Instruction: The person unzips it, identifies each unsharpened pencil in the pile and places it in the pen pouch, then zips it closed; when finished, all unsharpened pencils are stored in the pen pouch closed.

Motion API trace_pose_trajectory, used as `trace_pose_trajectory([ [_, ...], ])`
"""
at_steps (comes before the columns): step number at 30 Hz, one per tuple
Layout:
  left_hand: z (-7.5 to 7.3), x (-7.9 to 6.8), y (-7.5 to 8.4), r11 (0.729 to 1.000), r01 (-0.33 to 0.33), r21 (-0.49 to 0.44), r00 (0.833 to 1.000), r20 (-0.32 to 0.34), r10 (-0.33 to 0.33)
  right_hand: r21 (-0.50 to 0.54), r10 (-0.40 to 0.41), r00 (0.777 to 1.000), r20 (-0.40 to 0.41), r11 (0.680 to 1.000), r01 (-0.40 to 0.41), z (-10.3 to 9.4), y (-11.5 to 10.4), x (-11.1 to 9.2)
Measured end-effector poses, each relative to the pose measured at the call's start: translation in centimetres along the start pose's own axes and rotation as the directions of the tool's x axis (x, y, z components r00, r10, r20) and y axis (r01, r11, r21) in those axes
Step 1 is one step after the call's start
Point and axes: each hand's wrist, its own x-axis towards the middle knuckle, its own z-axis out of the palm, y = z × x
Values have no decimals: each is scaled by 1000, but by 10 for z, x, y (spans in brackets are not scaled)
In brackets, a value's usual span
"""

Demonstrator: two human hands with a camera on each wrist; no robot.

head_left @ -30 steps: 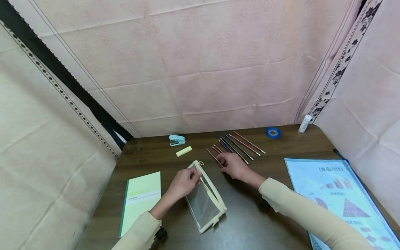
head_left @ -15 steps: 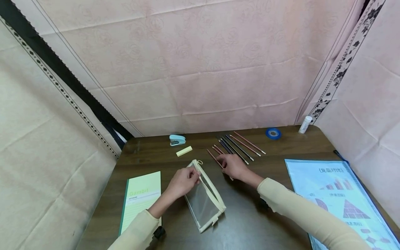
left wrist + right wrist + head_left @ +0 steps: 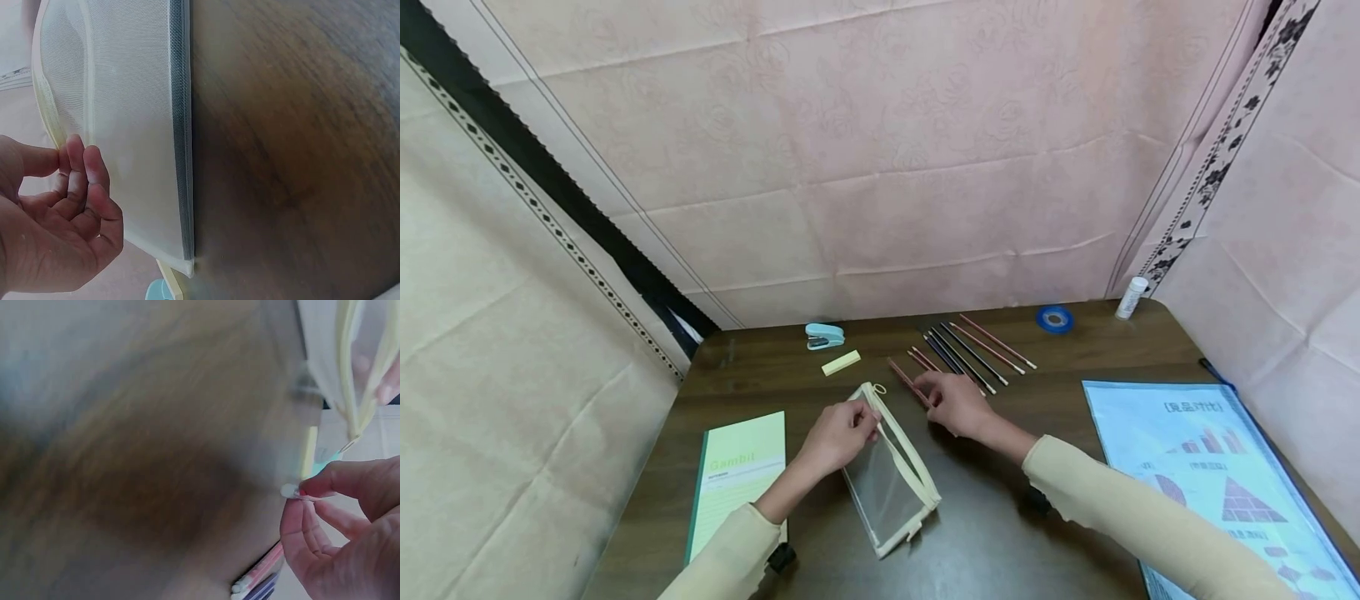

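I see the left hand (image 3: 842, 435) pinching one mesh pouch (image 3: 883, 493), the right hand (image 3: 958, 405) one part-hidden pencil (image 3: 907, 381); one stapler (image 3: 827, 335) sits by the counter (image 3: 1015, 517)'s far edge.

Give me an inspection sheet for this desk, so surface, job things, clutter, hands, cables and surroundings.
Surface: dark wood-grain desk.
Job things: see-through pouch lying at a slant; one pencil in hand; other pencils lying beyond the right hand.
Clutter: stapler and yellow block beyond the pouch; tape and white tube at the far right; notebook on the left; blue folder on the right.
Hands: left hand pinches the pouch's edge; right hand pinches the pencil, whether lifted is unclear.
Cables: nothing seen.
Surroundings: pale cloth behind and at both sides.
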Motion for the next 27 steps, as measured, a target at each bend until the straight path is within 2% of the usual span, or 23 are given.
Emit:
trace_pose_trajectory([
  [7, -9, 3, 0, 1000, 4, 11, 999, -41, -3, 186, -23, 999, 34, 982, 16, -14, -23, -26],
  [14, -14, 6, 1, 1000, 8, -10, 999, -31, -8, 366, -17, 988, 152, 930, -40, -26, -41, -54],
  [18, -13, 6, 2, 1000, 11, -8, 999, -45, -11, 413, 6, 974, 226, 905, -101, -26, -45, -68],
  [21, -13, 6, 2, 1000, 18, -16, 999, -50, -18, 426, 23, 970, 241, 896, -127, -23, -46, -74],
  [27, -10, 4, 3, 999, 22, -26, 999, -40, -24, 448, 53, 964, 261, 878, -170, -15, -49, -72],
])
